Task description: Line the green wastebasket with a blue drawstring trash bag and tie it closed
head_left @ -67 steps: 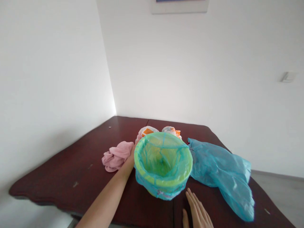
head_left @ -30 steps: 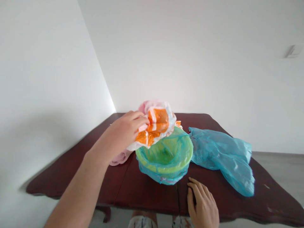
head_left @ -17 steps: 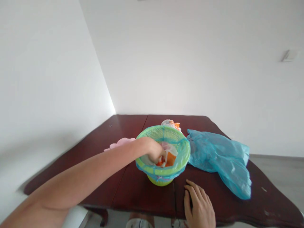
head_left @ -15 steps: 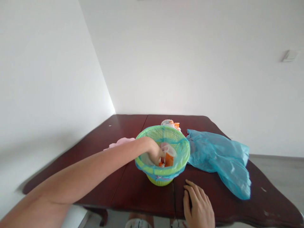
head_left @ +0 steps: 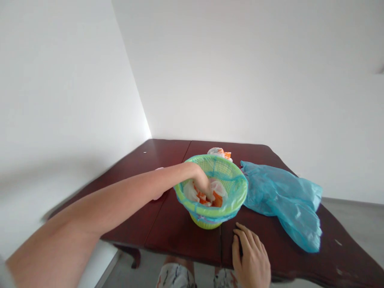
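A green mesh basket [head_left: 220, 160], lined with a thin blue plastic bag folded over its rim, stands on the dark red table. My left hand [head_left: 205, 189] reaches down into it from the left. Its fingers are closed at a crumpled white and orange plastic bag [head_left: 221, 190]; the fingertips are partly hidden among the folds. At the table's front edge lies my right hand [head_left: 252, 256], palm down with fingers stretched out, holding nothing. It is near the basket's lower right side, apart from it.
A large blue plastic bag [head_left: 282, 196] lies spread right of the basket. Behind the basket sits another white and orange plastic bag [head_left: 220, 152]. Something pink [head_left: 158, 196] is partly hidden by my left arm. White walls border the table [head_left: 168, 236] at the left and back.
My left hand has shifted within the basket, fingers now pointing more downward, and more white and orange plastic shows around it. My right hand stays in place. The view has turned slightly left.
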Available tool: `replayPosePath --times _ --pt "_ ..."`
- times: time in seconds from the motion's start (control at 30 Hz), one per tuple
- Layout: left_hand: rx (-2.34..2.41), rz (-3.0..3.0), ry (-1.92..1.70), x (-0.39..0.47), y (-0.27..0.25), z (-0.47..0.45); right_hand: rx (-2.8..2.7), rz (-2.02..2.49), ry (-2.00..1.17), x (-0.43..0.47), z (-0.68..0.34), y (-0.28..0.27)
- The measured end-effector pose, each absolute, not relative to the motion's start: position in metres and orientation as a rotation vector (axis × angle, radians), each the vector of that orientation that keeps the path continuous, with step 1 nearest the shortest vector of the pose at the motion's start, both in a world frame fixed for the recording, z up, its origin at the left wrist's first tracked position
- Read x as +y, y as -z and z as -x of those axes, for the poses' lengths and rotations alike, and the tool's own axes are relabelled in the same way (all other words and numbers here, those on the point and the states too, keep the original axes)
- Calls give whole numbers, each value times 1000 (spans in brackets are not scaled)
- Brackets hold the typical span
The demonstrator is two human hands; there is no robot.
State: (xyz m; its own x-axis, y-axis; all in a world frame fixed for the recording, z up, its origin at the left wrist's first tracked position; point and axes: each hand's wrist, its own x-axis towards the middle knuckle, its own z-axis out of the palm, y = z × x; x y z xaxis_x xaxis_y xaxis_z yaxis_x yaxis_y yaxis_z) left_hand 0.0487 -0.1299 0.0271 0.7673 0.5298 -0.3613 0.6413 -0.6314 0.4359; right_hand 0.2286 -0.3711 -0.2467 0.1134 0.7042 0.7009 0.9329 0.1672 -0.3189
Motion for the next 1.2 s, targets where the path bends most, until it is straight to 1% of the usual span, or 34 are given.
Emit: replayPosePath --times 0.03,0.07,0.13,0.2,0.27,0.37,0.4,0.43,0.57,0.67,0.8,0.9,1.07,1.2 --pt "812 -2403 389 -130 -40 -45 -1647 1593 353 -371 -228 246" --pt "750 -2446 428 -131 -54 -39 -1647 1596 342 -371 -227 245" --pt "723 -2547 254 -136 -78 -19 -1641 1609 308 -372 -226 242" --pt "710 -2659 -219 -147 -88 11 -1627 1616 264 -372 -228 241" --pt "761 -2622 -733 -165 -79 46 -1611 1585 196 -373 -232 239" --pt "894 -2453 -1493 -204 -31 93 -1509 1446 30 -374 -242 230" --pt "915 -2424 -1643 -218 -10 105 -1478 1394 -3 -373 -245 224" --pt "958 -2417 -1712 -232 12 114 -1460 1354 -10 -372 -247 217" --pt "1121 -2608 -1612 -268 81 119 -1553 1241 122 -358 -250 180" --pt "1174 -2562 -1609 -273 101 100 -1639 1168 204 -341 -249 157" --pt "1141 -2442 -1771 -267 99 75 -1654 1155 259 -323 -252 136" --pt "1110 -2444 -1841 -267 94 66 -1690 1126 237 -320 -255 121" --pt "1057 -2502 -1707 -278 85 71 -1866 1109 77 -330 -264 91" --pt "990 -2470 -1576 -282 64 76 -2029 1160 14 -336 -281 61"
